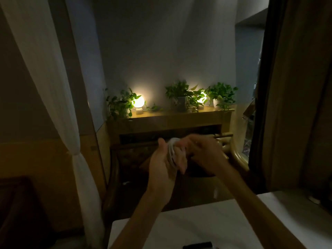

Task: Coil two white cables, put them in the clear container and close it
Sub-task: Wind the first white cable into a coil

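- The left hand (162,163) is raised above the white counter (188,225), fingers curled around a coiled white cable (172,150).
- The coil's long axis runs roughly upright.
- The right hand (204,155) touches the coil's right side, fingers bent; blurred, its grip unclear.

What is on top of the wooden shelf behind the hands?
On the wooden shelf stand two lit globe lamps and three leafy potted plants. Leaves partly cover the right lamp. The dark recess below cannot be made out.
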Demonstrator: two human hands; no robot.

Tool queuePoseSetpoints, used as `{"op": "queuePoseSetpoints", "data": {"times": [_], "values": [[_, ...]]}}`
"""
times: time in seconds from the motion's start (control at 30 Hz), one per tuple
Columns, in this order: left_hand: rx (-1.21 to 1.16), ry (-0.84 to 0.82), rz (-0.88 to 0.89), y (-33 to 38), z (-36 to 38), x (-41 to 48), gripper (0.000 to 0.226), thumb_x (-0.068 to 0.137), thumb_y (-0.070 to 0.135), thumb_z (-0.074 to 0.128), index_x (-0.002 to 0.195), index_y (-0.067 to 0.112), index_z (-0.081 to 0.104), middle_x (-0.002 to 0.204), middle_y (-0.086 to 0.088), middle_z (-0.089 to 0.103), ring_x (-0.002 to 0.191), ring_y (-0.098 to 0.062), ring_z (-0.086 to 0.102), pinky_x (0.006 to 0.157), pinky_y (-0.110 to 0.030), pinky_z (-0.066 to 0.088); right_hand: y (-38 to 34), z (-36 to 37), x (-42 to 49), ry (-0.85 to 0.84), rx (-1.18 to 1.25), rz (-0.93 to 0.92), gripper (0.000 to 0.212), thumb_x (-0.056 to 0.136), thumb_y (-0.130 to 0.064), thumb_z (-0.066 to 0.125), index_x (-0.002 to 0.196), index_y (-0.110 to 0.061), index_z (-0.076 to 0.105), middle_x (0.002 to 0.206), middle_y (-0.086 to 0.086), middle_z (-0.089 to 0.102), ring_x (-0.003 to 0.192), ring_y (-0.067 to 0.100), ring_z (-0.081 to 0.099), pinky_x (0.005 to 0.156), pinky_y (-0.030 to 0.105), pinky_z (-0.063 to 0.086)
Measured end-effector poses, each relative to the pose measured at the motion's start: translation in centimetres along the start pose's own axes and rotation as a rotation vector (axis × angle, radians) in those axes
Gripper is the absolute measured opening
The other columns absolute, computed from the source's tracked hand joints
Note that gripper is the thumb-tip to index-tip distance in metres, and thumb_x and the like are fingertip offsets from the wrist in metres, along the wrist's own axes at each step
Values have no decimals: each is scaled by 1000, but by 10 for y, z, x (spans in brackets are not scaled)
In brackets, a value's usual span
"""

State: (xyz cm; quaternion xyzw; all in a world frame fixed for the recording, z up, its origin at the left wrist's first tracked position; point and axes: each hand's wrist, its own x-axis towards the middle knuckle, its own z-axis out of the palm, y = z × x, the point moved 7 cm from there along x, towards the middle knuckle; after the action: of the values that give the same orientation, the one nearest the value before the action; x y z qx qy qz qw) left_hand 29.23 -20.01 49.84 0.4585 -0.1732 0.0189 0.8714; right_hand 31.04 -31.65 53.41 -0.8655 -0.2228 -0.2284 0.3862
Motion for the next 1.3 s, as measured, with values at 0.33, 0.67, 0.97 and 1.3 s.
{"op": "queuePoseSetpoints", "data": {"times": [0.33, 0.67, 0.97, 1.3], "values": [[681, -147, 107, -14, -14, 3, 55, 99, 43, 29, 76, 3, 59, 59, -4, 57, 55, -15, 54, 54, -23, 44, -21, 15, -39, -44, -512, -43, 23, 94, -36, 50, 117, -33, 57, 117, -9, 59, 107, 10, 56, 87, 22, 43], [517, -424, -43, -30, 8, 1, 45, 91, 35, 31, 83, 2, 60, 57, -8, 63, 51, -22, 51, 47, -23, 41, 17, 8, -38, -192, 472, 8, 35, 98, -11, 45, 130, -19, 56, 116, 6, 65, 107, 12, 65, 85, 22, 54], [126, -538, -285, -64, 50, 2, 46, 93, 29, 34, 111, -9, 52, 77, -18, 61, 65, -24, 56, 60, -29, 46, 44, -42, -48, -150, 416, -108, 30, 97, -6, 45, 115, -18, 66, 119, -7, 59, 115, 2, 56, 92, 13, 46], [241, -598, -237, -104, 128, -3, 35, 97, 22, 36, 114, -3, 52, 76, -7, 56, 70, -19, 50, 71, -31, 40, 104, -110, -63, -96, 540, -11, 27, 92, -24, 48, 111, -21, 68, 106, -9, 72, 104, 12, 67, 86, 25, 55]]}}
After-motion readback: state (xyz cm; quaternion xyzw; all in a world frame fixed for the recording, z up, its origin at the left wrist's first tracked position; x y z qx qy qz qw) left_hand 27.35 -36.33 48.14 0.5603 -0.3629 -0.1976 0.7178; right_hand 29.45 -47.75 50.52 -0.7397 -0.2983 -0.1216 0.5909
